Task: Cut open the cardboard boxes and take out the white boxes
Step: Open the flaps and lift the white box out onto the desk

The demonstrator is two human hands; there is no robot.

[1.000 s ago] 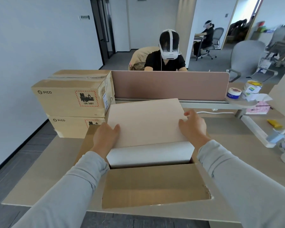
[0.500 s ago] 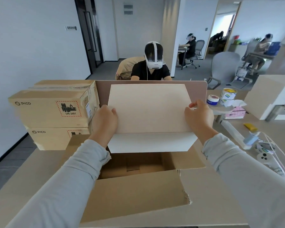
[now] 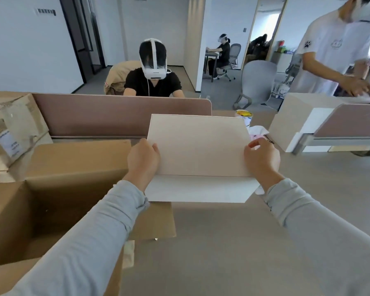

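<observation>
Both arms reach forward in grey sleeves, forearms angled inward from the lower corners. The left hand (image 3: 143, 161) is curled, back facing up, fingers wrapped round the left edge of the white box (image 3: 198, 154). The right hand (image 3: 262, 160) grips the opposite edge, thumb on top and fingers bent. Both wrists are roughly level, with the hands well apart and the box held between them.

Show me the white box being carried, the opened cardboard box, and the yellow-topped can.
white box (image 3: 198, 146): head view, middle of its top face.
opened cardboard box (image 3: 77, 159): head view, far flap.
yellow-topped can (image 3: 244, 114): head view, its lid.
</observation>
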